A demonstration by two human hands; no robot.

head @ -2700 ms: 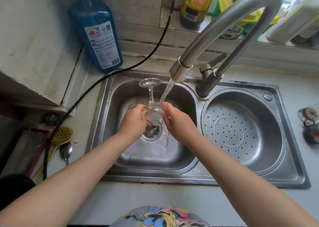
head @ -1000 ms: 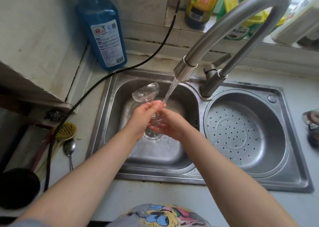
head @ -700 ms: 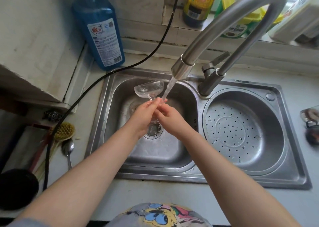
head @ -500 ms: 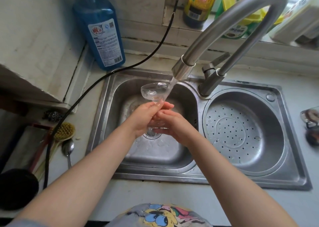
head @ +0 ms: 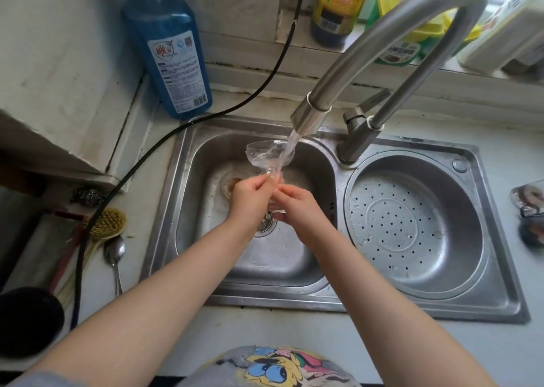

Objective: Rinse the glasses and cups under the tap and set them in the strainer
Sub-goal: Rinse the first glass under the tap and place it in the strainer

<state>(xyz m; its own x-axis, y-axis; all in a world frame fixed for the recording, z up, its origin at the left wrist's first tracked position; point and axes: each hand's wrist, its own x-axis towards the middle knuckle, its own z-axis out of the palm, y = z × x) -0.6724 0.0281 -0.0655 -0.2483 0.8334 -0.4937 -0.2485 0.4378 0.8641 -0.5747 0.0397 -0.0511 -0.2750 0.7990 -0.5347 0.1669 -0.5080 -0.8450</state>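
Observation:
A clear stemmed glass (head: 266,157) tilts over the left sink basin (head: 206,239), its bowl under the running stream from the steel tap (head: 312,115). My left hand (head: 251,201) pinches the stem just below the bowl. My right hand (head: 294,207) holds the lower stem and foot, which are mostly hidden between my fingers. Water runs into the bowl and spills down. The round perforated strainer (head: 412,224) fills the right basin and holds nothing.
A blue detergent bottle (head: 170,50) stands behind the sink's left corner, with a black cable (head: 153,145) running past it. A brush (head: 107,224) and spoon (head: 114,254) lie on the left counter. Bottles line the sill behind the tap. Small objects (head: 530,210) sit at the right edge.
The glass went from upside down, bowl in both hands, to bowl up. It then moved right until the bowl sits under the stream. Both hands now hold the stem.

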